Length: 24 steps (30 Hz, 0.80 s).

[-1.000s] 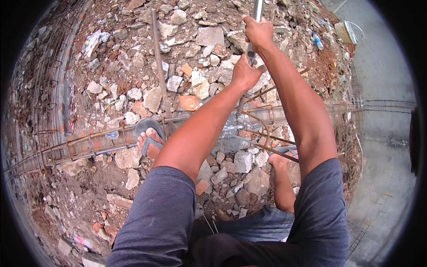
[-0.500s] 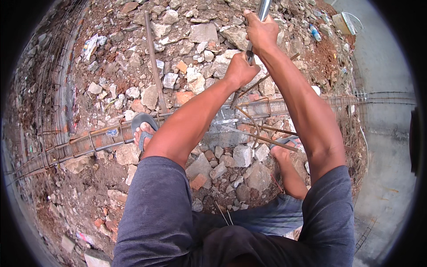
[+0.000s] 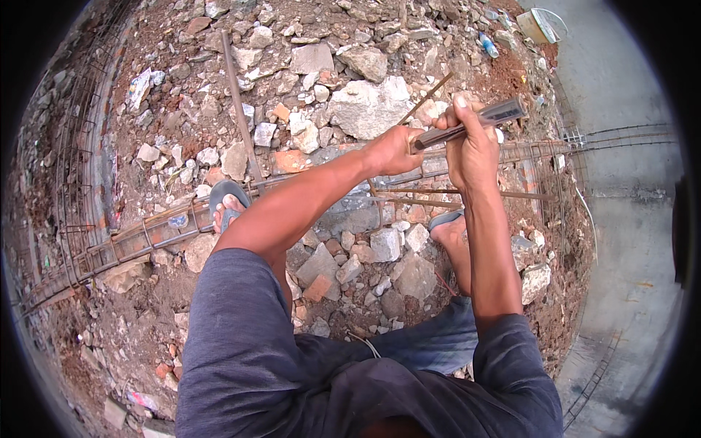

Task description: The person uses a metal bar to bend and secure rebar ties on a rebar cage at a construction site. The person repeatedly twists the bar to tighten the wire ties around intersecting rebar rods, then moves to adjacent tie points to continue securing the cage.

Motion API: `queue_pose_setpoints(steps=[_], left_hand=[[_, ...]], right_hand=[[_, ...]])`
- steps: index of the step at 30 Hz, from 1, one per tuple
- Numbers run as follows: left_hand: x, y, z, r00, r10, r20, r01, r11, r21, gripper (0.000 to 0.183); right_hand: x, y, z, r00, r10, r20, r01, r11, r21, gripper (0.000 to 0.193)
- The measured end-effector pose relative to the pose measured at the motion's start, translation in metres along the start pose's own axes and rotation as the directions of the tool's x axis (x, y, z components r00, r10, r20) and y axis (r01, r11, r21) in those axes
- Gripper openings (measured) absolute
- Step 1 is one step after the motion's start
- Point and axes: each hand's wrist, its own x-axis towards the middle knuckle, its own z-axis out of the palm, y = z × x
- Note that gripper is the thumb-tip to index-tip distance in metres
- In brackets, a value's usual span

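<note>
Both my hands grip a dark, partly shiny metal bar above the rubble, in front of me. My left hand is closed round its left, lower part. Farther right, my right hand wraps round it with the thumb up, and the bar's end sticks out past that hand to the right. Beneath my hands runs a long steel rebar cage. Several loose rusty rods jut out around its middle; where the bar's lower end meets them, I cannot make out.
Broken stone and brick chunks cover the ground. A brown pole lies on the left. My sandalled foot is by the cage. At the far right are a white bucket, a plastic bottle and a grey concrete surface.
The bar's upper end has swung down and to the right, from steep to nearly level. My right hand has come down toward me; my left hand has dropped slightly.
</note>
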Motion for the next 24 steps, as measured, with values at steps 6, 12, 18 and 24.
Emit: queue_pose_setpoints(steps=[6,12,18,24], left_hand=[[-0.008,0.019,0.004,0.997,-0.037,0.075,0.03,0.995,0.093,0.013],[0.01,0.02,-0.011,0.992,-0.116,-0.058,0.123,0.985,0.124,0.016],[0.011,0.026,-0.013,0.983,-0.168,-0.074,0.174,0.981,0.087,0.022],[-0.011,0.024,0.006,0.983,-0.17,-0.065,0.176,0.979,0.103,0.012]], right_hand=[[-0.019,-0.011,-0.019,0.984,-0.051,0.173,0.023,0.987,0.16,0.037],[0.034,-0.035,0.002,0.995,0.022,0.099,-0.024,0.999,0.022,0.076],[0.069,-0.062,0.007,0.976,0.027,0.214,-0.048,0.994,0.093,0.056],[0.025,-0.054,0.001,0.986,0.005,0.168,-0.026,0.992,0.123,0.042]])
